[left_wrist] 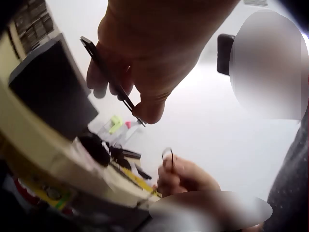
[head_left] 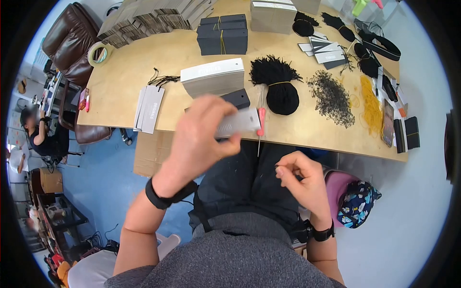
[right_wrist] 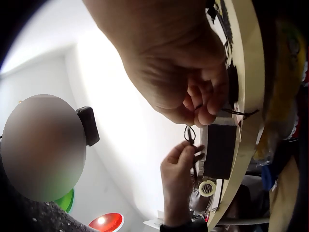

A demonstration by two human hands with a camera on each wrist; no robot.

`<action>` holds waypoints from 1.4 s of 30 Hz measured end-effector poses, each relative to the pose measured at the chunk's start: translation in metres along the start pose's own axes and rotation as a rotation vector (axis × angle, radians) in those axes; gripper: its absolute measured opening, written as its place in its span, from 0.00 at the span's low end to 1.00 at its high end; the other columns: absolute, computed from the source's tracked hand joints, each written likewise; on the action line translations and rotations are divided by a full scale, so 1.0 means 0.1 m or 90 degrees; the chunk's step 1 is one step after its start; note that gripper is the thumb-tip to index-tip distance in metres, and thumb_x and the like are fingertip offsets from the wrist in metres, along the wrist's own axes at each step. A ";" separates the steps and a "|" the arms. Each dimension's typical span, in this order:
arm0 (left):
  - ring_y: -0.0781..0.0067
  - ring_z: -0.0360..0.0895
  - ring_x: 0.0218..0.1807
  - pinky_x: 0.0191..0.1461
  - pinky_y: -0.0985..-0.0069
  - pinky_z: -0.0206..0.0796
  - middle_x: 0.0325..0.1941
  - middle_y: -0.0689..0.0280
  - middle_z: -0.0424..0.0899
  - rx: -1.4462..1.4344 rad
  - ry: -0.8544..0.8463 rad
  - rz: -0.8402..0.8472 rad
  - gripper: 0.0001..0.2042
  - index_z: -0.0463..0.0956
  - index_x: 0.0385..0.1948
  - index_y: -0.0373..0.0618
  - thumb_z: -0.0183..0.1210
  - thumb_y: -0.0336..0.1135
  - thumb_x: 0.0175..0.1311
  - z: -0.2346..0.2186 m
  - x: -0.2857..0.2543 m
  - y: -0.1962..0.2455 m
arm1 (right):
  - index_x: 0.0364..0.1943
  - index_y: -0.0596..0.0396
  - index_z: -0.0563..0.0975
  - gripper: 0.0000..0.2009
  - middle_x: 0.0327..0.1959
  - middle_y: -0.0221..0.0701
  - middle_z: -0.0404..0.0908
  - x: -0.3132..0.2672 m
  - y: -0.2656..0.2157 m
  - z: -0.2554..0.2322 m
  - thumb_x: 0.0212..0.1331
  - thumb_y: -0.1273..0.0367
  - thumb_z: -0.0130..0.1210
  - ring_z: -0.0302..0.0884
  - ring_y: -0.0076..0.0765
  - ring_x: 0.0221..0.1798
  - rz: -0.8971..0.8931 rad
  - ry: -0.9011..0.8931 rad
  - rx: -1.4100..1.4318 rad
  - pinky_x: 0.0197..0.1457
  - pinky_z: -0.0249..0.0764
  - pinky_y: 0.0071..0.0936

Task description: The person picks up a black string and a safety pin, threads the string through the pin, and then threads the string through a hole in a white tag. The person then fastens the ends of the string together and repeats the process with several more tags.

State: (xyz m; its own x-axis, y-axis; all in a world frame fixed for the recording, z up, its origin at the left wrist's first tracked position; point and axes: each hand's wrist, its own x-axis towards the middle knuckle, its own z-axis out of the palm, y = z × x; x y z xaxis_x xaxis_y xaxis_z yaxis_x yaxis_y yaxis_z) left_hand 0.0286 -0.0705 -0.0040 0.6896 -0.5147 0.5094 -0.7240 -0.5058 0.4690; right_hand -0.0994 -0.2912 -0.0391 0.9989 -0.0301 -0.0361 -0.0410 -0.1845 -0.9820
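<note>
My left hand [head_left: 199, 134] pinches a pair of thin hang tags [head_left: 242, 122] over the table's front edge; the left wrist view shows the tags [left_wrist: 108, 75] edge-on between fingers and thumb. Lower and to the right, over the lap, my right hand [head_left: 305, 180] has thumb and fingertips together on a thin black cord. Its small loop [left_wrist: 167, 153] stands up from those fingertips. The right wrist view has the cord loop [right_wrist: 189, 134] between both hands. Close beyond the left hand stand a row of white tags [head_left: 211, 72] and a dark tag stack [head_left: 238, 98].
A red-handled screwdriver [head_left: 260, 120] lies at the front edge. Around it are a bundle of black cords [head_left: 283, 98], small black pins [head_left: 331, 98] and yellow rubber bands [head_left: 372, 103]. Corded tags [head_left: 149, 109] lie left. Dark tag blocks [head_left: 222, 36] and tape [head_left: 100, 54] stand farther back.
</note>
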 end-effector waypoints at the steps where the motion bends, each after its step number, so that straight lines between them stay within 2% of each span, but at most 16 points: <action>1: 0.53 0.78 0.40 0.43 0.65 0.73 0.38 0.58 0.78 -0.045 -0.026 -0.009 0.19 0.77 0.38 0.39 0.69 0.24 0.39 0.09 -0.12 0.02 | 0.37 0.62 0.78 0.03 0.27 0.27 0.80 0.00 -0.01 -0.04 0.63 0.76 0.59 0.75 0.15 0.28 0.007 0.015 0.022 0.32 0.71 0.16; 3: 0.53 0.79 0.40 0.42 0.66 0.74 0.41 0.58 0.78 -0.102 -0.101 -0.058 0.20 0.77 0.41 0.40 0.70 0.25 0.41 0.31 -0.41 0.01 | 0.37 0.62 0.77 0.03 0.27 0.26 0.80 -0.01 -0.04 -0.11 0.64 0.76 0.58 0.75 0.15 0.28 0.026 0.044 0.041 0.31 0.72 0.15; 6: 0.54 0.79 0.41 0.42 0.67 0.74 0.42 0.58 0.78 -0.147 -0.114 -0.060 0.20 0.78 0.43 0.40 0.71 0.25 0.45 0.54 -0.66 -0.04 | 0.37 0.62 0.78 0.03 0.27 0.26 0.80 -0.03 -0.02 -0.19 0.64 0.76 0.58 0.75 0.15 0.28 0.040 0.043 0.036 0.31 0.72 0.15; 7: 0.56 0.79 0.42 0.43 0.68 0.74 0.43 0.60 0.79 -0.174 -0.100 -0.053 0.21 0.80 0.47 0.40 0.71 0.24 0.48 0.54 -0.68 -0.04 | 0.37 0.62 0.77 0.03 0.27 0.27 0.80 -0.04 -0.02 -0.19 0.64 0.76 0.58 0.75 0.15 0.28 0.042 0.043 0.041 0.31 0.72 0.15; 13: 0.60 0.79 0.41 0.42 0.69 0.74 0.44 0.60 0.81 -0.164 -0.067 -0.007 0.23 0.81 0.51 0.43 0.71 0.24 0.49 0.60 -0.81 -0.12 | 0.37 0.61 0.77 0.03 0.27 0.25 0.80 -0.06 0.08 -0.07 0.64 0.75 0.58 0.74 0.14 0.27 0.047 0.013 0.045 0.30 0.70 0.15; 18: 0.62 0.79 0.39 0.41 0.70 0.73 0.40 0.60 0.83 -0.183 -0.058 -0.046 0.21 0.83 0.49 0.42 0.71 0.24 0.49 0.66 -0.80 -0.07 | 0.38 0.61 0.77 0.03 0.26 0.25 0.80 -0.03 0.17 0.12 0.65 0.74 0.58 0.74 0.14 0.27 0.075 -0.017 0.055 0.29 0.69 0.14; 20: 0.62 0.79 0.39 0.41 0.71 0.73 0.38 0.60 0.83 -0.189 -0.052 -0.062 0.21 0.83 0.48 0.42 0.71 0.24 0.49 0.67 -0.82 -0.05 | 0.38 0.60 0.77 0.04 0.26 0.25 0.79 -0.02 0.22 0.21 0.67 0.73 0.57 0.74 0.14 0.27 0.114 0.005 0.091 0.29 0.70 0.14; 22: 0.63 0.79 0.37 0.40 0.72 0.72 0.35 0.61 0.84 -0.229 -0.095 -0.169 0.20 0.84 0.48 0.43 0.71 0.23 0.49 0.65 -0.83 -0.01 | 0.38 0.60 0.77 0.05 0.26 0.26 0.79 -0.01 0.20 0.23 0.68 0.71 0.56 0.74 0.13 0.27 0.147 0.006 0.102 0.29 0.70 0.14; 25: 0.64 0.78 0.35 0.39 0.73 0.71 0.34 0.60 0.84 -0.248 -0.101 -0.207 0.20 0.84 0.48 0.44 0.71 0.24 0.49 0.63 -0.83 0.00 | 0.38 0.60 0.76 0.06 0.25 0.26 0.79 -0.01 0.20 0.24 0.68 0.70 0.56 0.73 0.13 0.25 0.190 -0.009 0.117 0.26 0.69 0.14; 28: 0.63 0.79 0.33 0.38 0.73 0.71 0.33 0.59 0.84 -0.217 -0.104 -0.194 0.18 0.83 0.47 0.42 0.70 0.25 0.51 0.67 -0.76 -0.01 | 0.38 0.60 0.76 0.06 0.24 0.27 0.79 0.00 0.24 0.24 0.69 0.70 0.55 0.71 0.13 0.22 0.217 -0.018 0.132 0.24 0.66 0.14; 32: 0.60 0.81 0.33 0.39 0.73 0.71 0.34 0.56 0.85 -0.235 -0.131 -0.207 0.16 0.82 0.45 0.39 0.68 0.25 0.53 0.75 -0.66 -0.11 | 0.37 0.60 0.75 0.06 0.22 0.27 0.78 0.01 0.23 0.23 0.69 0.70 0.55 0.69 0.13 0.19 0.227 -0.008 0.132 0.22 0.64 0.14; 34: 0.60 0.84 0.36 0.42 0.73 0.73 0.36 0.55 0.86 -0.256 -0.189 -0.260 0.14 0.81 0.45 0.37 0.67 0.24 0.55 0.73 -0.59 -0.11 | 0.37 0.60 0.75 0.06 0.21 0.27 0.78 0.03 0.23 0.25 0.69 0.70 0.54 0.69 0.13 0.19 0.232 -0.006 0.128 0.22 0.64 0.14; 40: 0.63 0.84 0.41 0.49 0.73 0.74 0.41 0.56 0.87 -0.388 -0.156 -0.258 0.13 0.80 0.45 0.35 0.65 0.24 0.58 0.75 -0.59 -0.08 | 0.36 0.60 0.75 0.08 0.20 0.27 0.78 0.13 0.46 0.31 0.69 0.68 0.54 0.69 0.14 0.17 0.257 0.026 0.106 0.20 0.63 0.14; 42: 0.63 0.84 0.41 0.48 0.73 0.73 0.41 0.57 0.86 -0.416 -0.151 -0.260 0.12 0.80 0.44 0.35 0.65 0.24 0.59 0.78 -0.65 -0.13 | 0.37 0.60 0.76 0.09 0.19 0.27 0.78 0.12 0.55 0.30 0.69 0.67 0.54 0.69 0.15 0.16 0.286 0.035 0.104 0.20 0.63 0.14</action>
State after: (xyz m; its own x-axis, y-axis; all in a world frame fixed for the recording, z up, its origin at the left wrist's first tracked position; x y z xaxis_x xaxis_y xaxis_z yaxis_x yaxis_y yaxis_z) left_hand -0.0053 -0.0848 -0.0995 0.8343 -0.5463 0.0742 -0.2263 -0.2166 0.9497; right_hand -0.0885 -0.2721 -0.0987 0.8804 -0.1245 -0.4576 -0.4594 0.0154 -0.8881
